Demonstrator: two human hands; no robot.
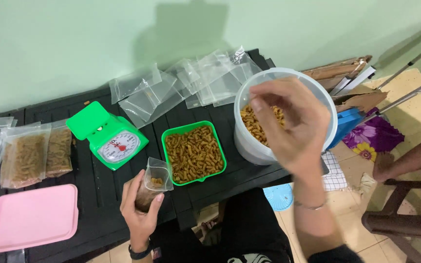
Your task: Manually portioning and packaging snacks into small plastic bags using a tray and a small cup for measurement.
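Left hand (140, 212): grasping a small clear plastic bag (156, 181) partly filled with snacks, above the black slatted bench (98, 195).
Right hand (291, 126): fingers pinched over the large white round tub (269, 146) of orange snack pieces.
Beside: green square tray (194, 153), green scale (109, 136).

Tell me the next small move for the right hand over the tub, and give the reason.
Probably carry the right hand across to the small clear bag and drop in what its fingertips seem to pinch. It hovers over the white tub of fried snack pieces, while the left hand holds the bag open-topped and only partly filled, beside the green tray and green scale.
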